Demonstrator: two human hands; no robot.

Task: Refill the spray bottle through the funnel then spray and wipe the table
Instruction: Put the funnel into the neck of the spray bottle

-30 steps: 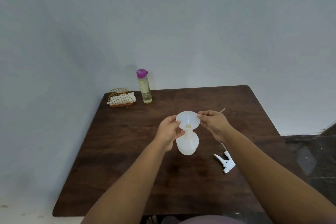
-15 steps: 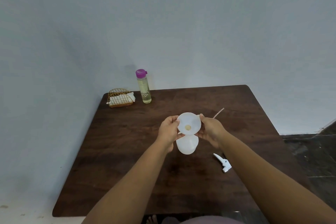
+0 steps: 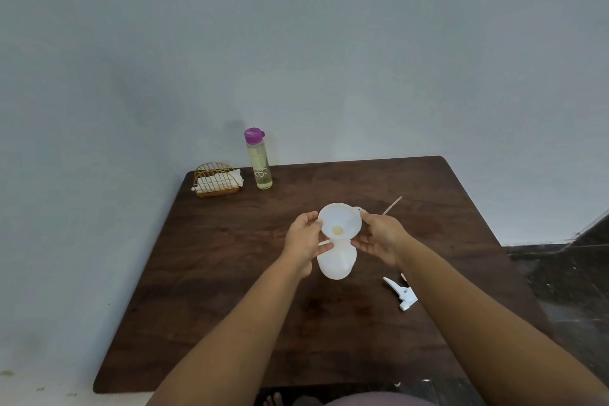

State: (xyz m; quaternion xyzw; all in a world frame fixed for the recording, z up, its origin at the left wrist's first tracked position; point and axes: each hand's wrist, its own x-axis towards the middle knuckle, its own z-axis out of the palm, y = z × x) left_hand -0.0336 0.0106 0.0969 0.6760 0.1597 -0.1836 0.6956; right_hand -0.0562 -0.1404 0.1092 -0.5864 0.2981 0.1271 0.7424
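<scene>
A white funnel (image 3: 339,220) stands in the neck of the white spray bottle body (image 3: 336,260) at the middle of the dark wooden table (image 3: 230,273). My left hand (image 3: 303,237) holds the funnel's left rim and the bottle's neck. My right hand (image 3: 379,234) pinches the funnel's right rim, fingers under the cone. The white trigger sprayer head (image 3: 402,293) lies on the table to the right, its dip tube (image 3: 392,205) showing beyond my right hand. A clear refill bottle with a purple cap (image 3: 258,158) holds yellowish liquid at the back left.
A gold wire holder with white napkins (image 3: 217,180) sits in the table's back left corner, next to the refill bottle. A pale wall stands behind the table. Dark floor shows to the right of the table.
The funnel has tipped so its mouth faces me more, and my right hand's fingers have slid lower under the cone. The view has shifted slightly.
</scene>
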